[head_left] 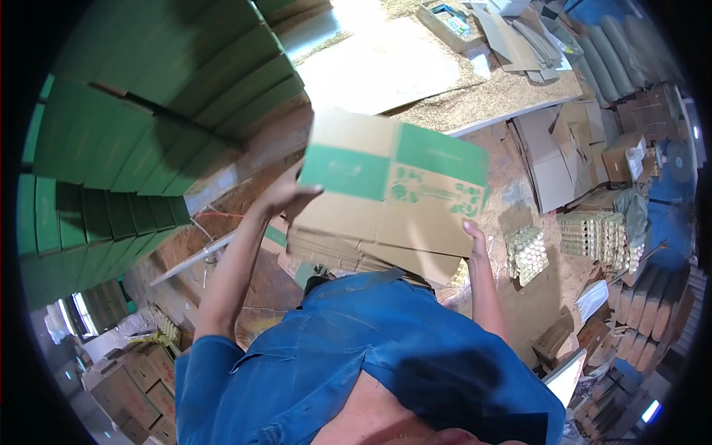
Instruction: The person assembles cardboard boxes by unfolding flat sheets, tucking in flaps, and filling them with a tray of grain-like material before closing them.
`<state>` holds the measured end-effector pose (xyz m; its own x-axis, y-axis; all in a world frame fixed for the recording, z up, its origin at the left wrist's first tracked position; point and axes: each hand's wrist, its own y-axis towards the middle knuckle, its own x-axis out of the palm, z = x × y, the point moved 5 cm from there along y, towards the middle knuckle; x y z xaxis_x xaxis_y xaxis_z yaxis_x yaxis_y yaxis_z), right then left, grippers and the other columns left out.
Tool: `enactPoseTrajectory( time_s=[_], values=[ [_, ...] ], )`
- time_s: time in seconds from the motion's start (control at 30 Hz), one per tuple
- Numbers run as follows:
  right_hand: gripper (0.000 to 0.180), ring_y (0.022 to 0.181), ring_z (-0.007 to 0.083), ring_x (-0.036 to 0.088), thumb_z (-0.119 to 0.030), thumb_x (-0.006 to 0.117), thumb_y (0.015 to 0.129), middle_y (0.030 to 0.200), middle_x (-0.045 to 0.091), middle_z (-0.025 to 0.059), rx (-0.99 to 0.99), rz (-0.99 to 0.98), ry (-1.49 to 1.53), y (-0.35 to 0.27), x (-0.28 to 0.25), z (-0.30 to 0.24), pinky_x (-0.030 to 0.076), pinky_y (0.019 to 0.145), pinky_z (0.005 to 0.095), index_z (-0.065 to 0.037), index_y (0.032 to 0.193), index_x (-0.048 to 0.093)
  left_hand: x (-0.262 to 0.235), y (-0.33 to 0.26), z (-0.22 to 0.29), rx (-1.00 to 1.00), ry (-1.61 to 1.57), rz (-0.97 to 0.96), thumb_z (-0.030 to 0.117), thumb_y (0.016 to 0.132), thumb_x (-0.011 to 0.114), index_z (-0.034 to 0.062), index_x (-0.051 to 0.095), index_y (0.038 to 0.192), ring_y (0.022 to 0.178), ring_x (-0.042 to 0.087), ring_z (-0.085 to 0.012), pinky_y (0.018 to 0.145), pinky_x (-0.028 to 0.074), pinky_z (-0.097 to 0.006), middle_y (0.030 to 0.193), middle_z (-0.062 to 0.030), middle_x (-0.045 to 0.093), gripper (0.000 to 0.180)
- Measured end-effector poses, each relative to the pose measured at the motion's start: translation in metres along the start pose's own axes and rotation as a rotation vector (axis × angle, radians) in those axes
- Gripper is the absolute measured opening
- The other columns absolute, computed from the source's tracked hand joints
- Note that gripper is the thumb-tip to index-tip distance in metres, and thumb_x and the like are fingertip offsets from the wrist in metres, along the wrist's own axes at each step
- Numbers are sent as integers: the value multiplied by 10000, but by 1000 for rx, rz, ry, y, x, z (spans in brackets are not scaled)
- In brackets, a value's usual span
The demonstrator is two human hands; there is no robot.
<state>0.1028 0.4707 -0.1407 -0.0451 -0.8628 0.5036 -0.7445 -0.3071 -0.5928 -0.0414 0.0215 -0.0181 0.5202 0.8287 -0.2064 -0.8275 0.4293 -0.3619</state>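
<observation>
In front of my body is a brown and green cardboard carton (348,215), tilted, with green plant-like printing on its right part. My left hand (288,194) grips its left edge, thumb lying along the near face and the other fingers mostly hidden. At the opposite edge my right hand (475,241) is closed on the cardboard, its thumb at the face. Layered edges of more flat cardboard (337,254) show just below the carton, close to my waist. Whether those layers belong to the held piece, I cannot tell.
Green cartons (96,148) are stacked high at the left. Egg trays (593,241) stand on the floor at the right, near leaning flat cardboard (545,159). A low platform strewn with shavings (512,100) lies ahead, with a shallow box (449,26) on it.
</observation>
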Motion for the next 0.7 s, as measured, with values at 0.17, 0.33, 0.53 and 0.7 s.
enactPoseTrajectory(
  time_s=[0.17, 0.33, 0.53, 0.7],
  values=[
    [572, 1130, 296, 595, -316, 603, 880, 1243, 604, 171, -436, 412, 323, 0, -40, -52, 472, 986, 393, 29, 1325, 504, -11, 140, 69, -36, -22, 33, 510, 783, 758, 24, 282, 1516, 1294, 484, -320, 1084, 381, -391, 1423, -277, 457, 1000],
    [636, 1221, 309, 531, -342, 606, 881, 1325, 547, 134, -526, 538, 466, 1, -43, -71, 421, 1061, 442, -24, 1401, 425, -19, 154, 73, 3, 63, 549, 523, 792, 744, -24, 289, 1496, 1337, 436, -366, 1101, 370, -432, 1438, -317, 417, 1001],
    [579, 1194, 300, 526, -332, 670, 822, 1299, 565, 79, -349, 624, 768, 58, 34, -56, 408, 1019, 525, -115, 1331, 501, 122, 161, 40, -156, -484, 151, 417, 719, 838, -2, 175, 1516, 1232, 484, -322, 1015, 419, -449, 1352, -259, 459, 1118],
    [489, 1160, 298, 517, -249, 646, 860, 1291, 541, 117, -295, 341, 926, 127, 103, -33, 437, 968, 471, -97, 1299, 494, 74, 187, 26, -62, -252, 250, 441, 702, 850, -23, 418, 1386, 1039, 645, -274, 907, 525, -367, 1171, -204, 642, 932]
  ],
)
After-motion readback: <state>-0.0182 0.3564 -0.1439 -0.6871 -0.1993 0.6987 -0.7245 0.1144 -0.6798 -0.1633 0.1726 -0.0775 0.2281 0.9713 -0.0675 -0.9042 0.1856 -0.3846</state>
